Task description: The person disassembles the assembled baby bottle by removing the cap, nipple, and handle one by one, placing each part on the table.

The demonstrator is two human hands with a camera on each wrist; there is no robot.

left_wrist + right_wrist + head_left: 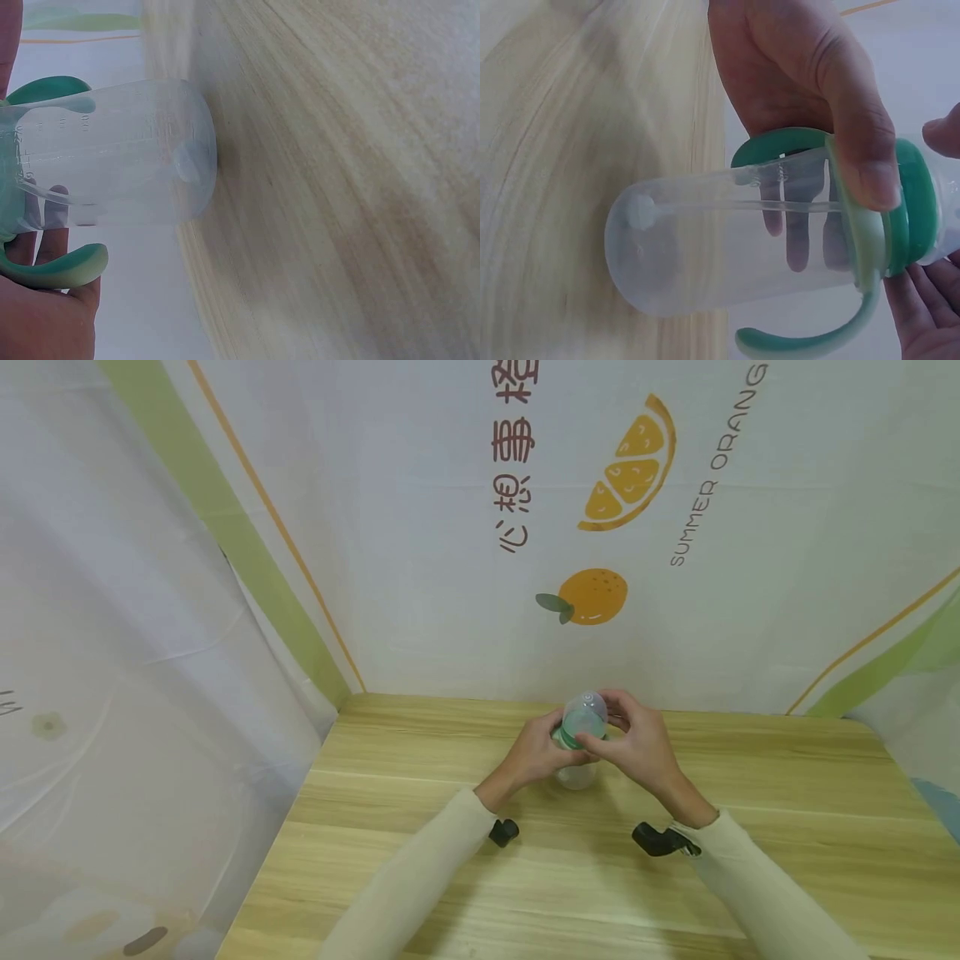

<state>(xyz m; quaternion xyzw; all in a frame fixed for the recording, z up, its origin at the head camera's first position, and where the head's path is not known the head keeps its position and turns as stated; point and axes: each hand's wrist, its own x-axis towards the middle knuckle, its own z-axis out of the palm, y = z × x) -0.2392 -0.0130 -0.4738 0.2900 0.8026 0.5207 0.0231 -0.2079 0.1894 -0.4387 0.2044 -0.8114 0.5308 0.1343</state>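
Observation:
A clear baby bottle [705,247] with two green handles [60,270] stands upright between my hands, near the table's far edge. Inside it runs a straw with a round weight at the bottom. My left hand [536,752] grips the bottle round its collar and handle, its thumb [874,176] over the pale green ring. With thumb and fingers, my right hand [641,739] holds the clear domed cap [587,706] above the green collar [915,210]. Whether the base touches the table I cannot tell.
The wood-grain table [420,752] reaches back to a white cloth [435,568] printed with oranges and lettering. More cloth [150,652] hangs along the left side. Black wrist mounts [656,839] stick out under both pale sleeves.

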